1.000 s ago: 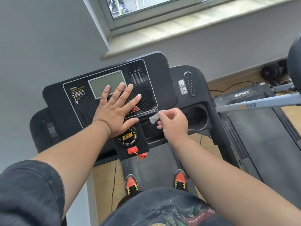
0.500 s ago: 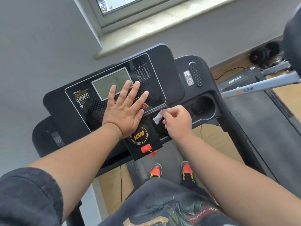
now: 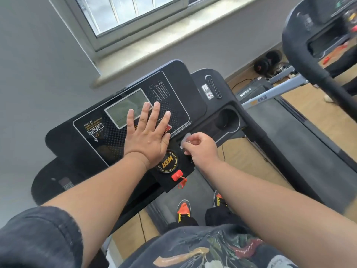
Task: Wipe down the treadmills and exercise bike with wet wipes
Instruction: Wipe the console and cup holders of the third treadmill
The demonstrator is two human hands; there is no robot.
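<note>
left hand (image 3: 146, 136) lay flat with fingers spread on the treadmill console (image 3: 119, 120), partly over its display (image 3: 123, 111). right hand (image 3: 201, 147) pinched a small wet wipe (image 3: 185, 137) between curled fingers, against the console's lower edge, just beside the cup holder (image 3: 228, 118) and above the red safety key (image 3: 177, 176).

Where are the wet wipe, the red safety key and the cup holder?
wet wipe (image 3: 185, 138), head view, white corner showing above the right hand's fingers.
red safety key (image 3: 177, 175), head view, its red block.
cup holder (image 3: 238, 126), head view, its right rim.
</note>
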